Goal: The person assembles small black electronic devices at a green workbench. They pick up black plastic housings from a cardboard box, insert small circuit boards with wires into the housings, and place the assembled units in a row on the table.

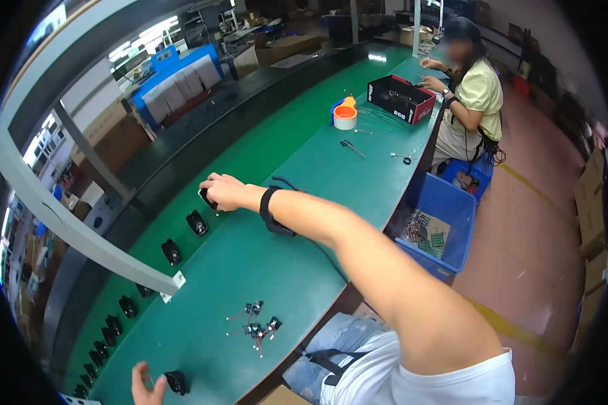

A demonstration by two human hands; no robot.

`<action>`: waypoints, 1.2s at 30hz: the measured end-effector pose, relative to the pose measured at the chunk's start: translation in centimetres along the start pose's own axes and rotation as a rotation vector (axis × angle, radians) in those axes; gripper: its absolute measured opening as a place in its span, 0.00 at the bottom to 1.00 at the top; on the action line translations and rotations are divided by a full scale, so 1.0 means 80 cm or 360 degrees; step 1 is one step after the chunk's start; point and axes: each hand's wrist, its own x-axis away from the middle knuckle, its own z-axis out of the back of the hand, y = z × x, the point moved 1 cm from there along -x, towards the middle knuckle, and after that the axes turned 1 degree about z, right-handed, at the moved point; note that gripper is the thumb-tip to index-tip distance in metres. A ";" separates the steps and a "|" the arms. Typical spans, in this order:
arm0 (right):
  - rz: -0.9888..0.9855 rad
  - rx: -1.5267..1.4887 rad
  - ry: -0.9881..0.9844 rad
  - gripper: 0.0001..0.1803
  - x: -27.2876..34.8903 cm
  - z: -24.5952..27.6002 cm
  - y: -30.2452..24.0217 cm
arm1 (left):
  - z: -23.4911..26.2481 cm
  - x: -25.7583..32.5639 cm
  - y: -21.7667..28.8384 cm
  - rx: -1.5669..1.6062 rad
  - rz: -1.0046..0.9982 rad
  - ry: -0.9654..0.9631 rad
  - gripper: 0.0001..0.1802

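Note:
My right hand (227,192) reaches far across the green bench (317,182) to its conveyor-like strip. Its fingers close round a small black housing (208,198), most of which they hide. At the lower left edge, my left hand (148,387) has its thumb and forefinger apart. Just right of its thumb, another black housing (175,382) sits on the bench. A row of similar black housings (171,252) runs along the bright green strip. Several small black parts with red wires (255,328) lie in a cluster between my hands and the near edge.
A grey metal post (81,229) is bolted to the bench. Farther off are a tape roll (344,119), loose wired parts (352,148) and a black-red box (402,98). A co-worker (471,94) sits beyond. Blue bins (444,212) stand right of the bench. My right wrist has a corded black strap (270,210).

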 end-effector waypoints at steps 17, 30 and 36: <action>-0.0170 -0.0706 0.0023 0.19 0.018 -0.017 -0.071 | -0.074 0.028 -0.033 -0.0513 0.0045 0.0101 0.45; 0.0615 -0.1055 -0.0453 0.18 0.156 -0.018 -0.258 | -0.063 0.000 0.035 -0.0408 0.0143 -0.0335 0.39; 0.0479 -0.0951 -0.0393 0.09 0.117 -0.023 -0.275 | -0.089 -0.010 0.116 0.0234 -0.0250 -0.0069 0.16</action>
